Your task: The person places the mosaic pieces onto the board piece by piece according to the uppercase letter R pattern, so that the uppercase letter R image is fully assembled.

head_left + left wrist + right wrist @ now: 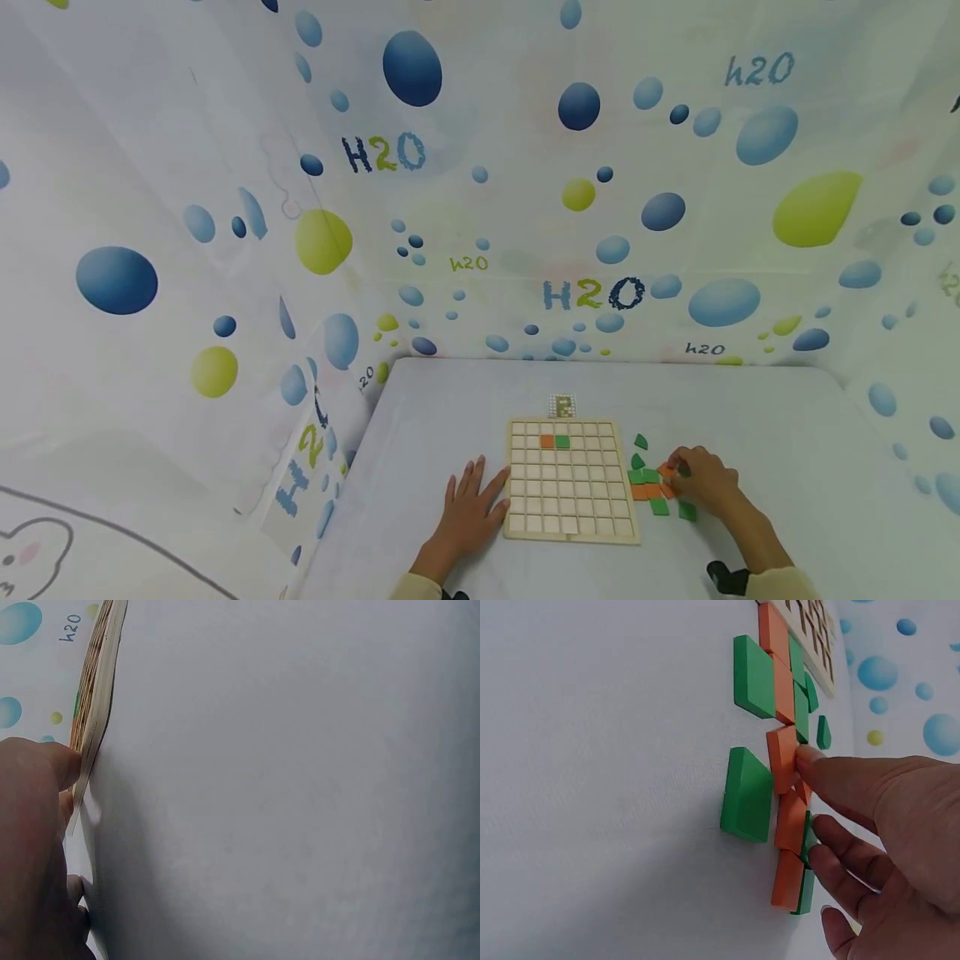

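Pale wood makes up the grid board [562, 487], and an orange tile [547, 442] and a green tile [562, 442] sit side by side in it near its far edge. Right of the board, loose orange and green pieces lie close together, and the right hand [705, 482] has its fingertips at one loose orange tile [782, 759] there; whether they pinch it or only touch it, I cannot tell, since the far side of the tile is covered. A clean pick probably calls for thumb and finger on opposite edges, with a straight lift, because neighbouring pieces stand so near that a sideways drag could scatter them. The nearby trapezoid-looking green piece [748, 799] seems the easiest to knock. Left of the board, the left hand [471, 510] lies with fingers spread and its thumb against the board's side; light pressure there should steady it without sliding it. Beyond the far edge, a small pattern card [562, 406] is too tiny to read cell by cell. The left wrist view catches the board only edge-on, cut off at the top, so its cells do not show there. A dark object [727, 577] by the right sleeve [783, 585] is partly covered and unclear.
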Demonstrator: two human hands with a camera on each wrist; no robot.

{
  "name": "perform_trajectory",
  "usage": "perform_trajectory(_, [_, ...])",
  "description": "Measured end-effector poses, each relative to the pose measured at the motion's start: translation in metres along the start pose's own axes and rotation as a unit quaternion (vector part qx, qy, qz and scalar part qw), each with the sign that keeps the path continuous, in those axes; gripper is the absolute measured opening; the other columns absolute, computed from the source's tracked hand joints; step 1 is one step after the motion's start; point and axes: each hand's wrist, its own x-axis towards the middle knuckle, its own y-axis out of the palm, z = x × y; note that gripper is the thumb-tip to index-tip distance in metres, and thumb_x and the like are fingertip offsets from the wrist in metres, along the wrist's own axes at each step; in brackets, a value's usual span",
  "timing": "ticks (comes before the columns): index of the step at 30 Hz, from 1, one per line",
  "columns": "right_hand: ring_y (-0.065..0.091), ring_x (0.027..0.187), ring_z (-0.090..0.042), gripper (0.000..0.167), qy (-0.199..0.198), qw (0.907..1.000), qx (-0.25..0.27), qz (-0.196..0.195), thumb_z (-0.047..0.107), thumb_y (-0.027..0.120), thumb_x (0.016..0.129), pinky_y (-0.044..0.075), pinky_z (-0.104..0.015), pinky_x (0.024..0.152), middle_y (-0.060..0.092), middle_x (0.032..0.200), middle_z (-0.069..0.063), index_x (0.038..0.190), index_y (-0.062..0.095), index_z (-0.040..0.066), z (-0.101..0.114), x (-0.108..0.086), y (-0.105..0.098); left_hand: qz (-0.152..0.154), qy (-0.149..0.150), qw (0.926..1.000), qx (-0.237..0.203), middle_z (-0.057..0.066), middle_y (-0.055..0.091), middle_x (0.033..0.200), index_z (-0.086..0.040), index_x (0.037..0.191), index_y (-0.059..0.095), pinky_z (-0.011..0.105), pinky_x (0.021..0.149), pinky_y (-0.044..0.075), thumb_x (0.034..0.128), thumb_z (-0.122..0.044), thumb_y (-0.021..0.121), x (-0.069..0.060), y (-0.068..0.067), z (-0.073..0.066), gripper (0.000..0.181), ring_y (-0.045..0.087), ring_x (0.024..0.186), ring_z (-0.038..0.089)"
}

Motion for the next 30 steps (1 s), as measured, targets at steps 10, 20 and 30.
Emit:
perform_trajectory(10, [0.057,0.092,-0.031,0.022,-0.017,0.9989,-0.010,-0.041,0.017,0.072,0.095,0.043,-0.055,0.074,0.060,0.100,-0.012,0.114,0.068,0.007,0.000,0.004,0.010,-0.003,0.007,1.0000,-0.005,0.022,0.025,0.173,-0.033,0.163,0.042,0.076,0.121,0.010,0.1096,-0.048,0.047,0.001,0.003,0.005,0.055,0.019,0.159,0.049])
perform_trajectory(20, [0.059,0.103,-0.044,0.028,-0.013,0.9973,-0.021,-0.070,0.012,0.069,0.095,0.044,-0.061,0.079,0.063,0.114,-0.024,0.122,0.068,0.004,0.009,0.010,0.015,0.003,-0.005,0.9999,0.010,0.016,0.022,0.175,-0.034,0.163,0.042,0.073,0.123,0.011,0.1099,-0.048,0.046,0.004,0.007,0.008,0.055,0.018,0.162,0.043])
perform_trajectory(30, [0.057,0.104,-0.043,0.032,-0.010,0.9967,0.004,-0.081,0.014,0.067,0.099,0.044,-0.058,0.079,0.060,0.118,-0.026,0.127,0.060,0.000,0.005,0.015,0.021,0.024,-0.007,0.9997,0.007,0.021,0.022,0.174,-0.030,0.163,0.042,0.075,0.122,0.010,0.1101,-0.045,0.044,0.002,-0.003,-0.002,0.055,0.018,0.160,0.047])
